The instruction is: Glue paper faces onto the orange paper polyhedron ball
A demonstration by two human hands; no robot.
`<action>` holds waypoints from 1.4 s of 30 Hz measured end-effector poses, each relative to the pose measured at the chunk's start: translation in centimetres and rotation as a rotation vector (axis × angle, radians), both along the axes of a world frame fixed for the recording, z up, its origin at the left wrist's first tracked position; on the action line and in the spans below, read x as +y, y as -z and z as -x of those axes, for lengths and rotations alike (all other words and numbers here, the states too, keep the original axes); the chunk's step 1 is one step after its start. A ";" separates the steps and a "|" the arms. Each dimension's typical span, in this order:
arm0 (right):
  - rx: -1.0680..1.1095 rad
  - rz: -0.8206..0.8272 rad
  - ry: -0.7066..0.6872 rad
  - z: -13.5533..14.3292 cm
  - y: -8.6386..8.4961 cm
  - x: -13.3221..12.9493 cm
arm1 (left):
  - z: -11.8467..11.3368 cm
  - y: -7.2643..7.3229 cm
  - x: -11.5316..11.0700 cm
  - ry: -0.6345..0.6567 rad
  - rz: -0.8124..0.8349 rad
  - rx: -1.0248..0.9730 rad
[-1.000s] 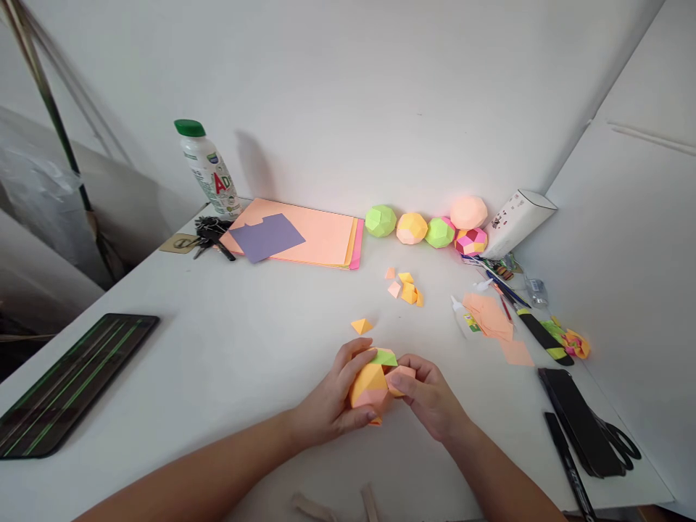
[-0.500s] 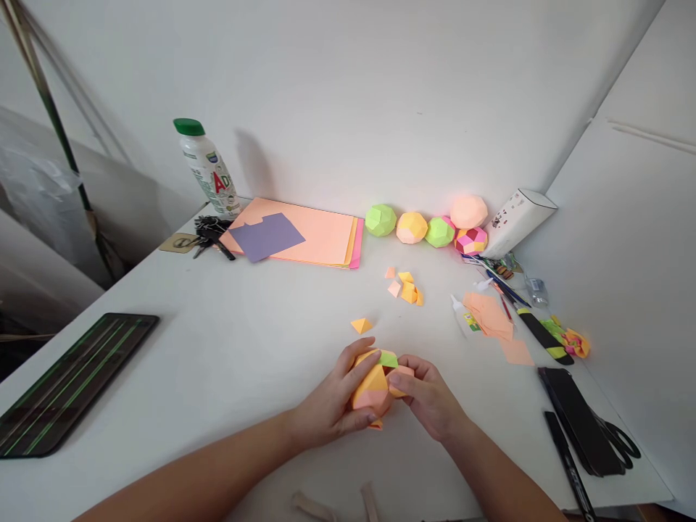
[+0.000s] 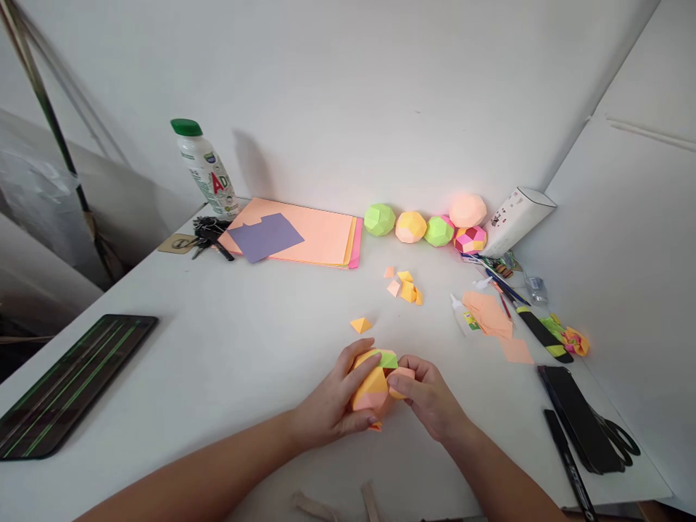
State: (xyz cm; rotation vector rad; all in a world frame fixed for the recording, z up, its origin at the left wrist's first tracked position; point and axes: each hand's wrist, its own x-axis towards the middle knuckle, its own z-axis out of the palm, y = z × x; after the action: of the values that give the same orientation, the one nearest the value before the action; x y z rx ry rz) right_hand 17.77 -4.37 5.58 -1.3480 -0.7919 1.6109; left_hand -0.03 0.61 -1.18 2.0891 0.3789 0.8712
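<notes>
Hands low over table [image 3: 228,348], left hand [image 3: 331,402] cupping paper ball [image 3: 373,384], right hand [image 3: 429,399] pinching its side

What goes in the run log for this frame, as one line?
left hand: grips paper ball | right hand: pinches peach piece at its side | nearby: yellow folded unit, white table

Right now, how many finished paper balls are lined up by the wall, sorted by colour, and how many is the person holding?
Green balls: 2
Yellow and peach ball: 1
Peach ball: 1
Pink multicolour ball: 1
Partly built ball between the left hand and right hand: 1
Total: 6
</notes>
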 end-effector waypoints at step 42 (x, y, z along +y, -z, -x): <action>-0.417 -0.610 -0.011 1.6 -1.8 -2.3 | 0.3 -0.9 0.2 -0.268 -0.518 -0.152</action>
State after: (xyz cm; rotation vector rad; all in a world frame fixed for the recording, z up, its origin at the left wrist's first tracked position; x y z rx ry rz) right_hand 16.13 -6.71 7.35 -1.2239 -1.4056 0.9696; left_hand -0.29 0.83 -0.24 2.4520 0.3868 1.3974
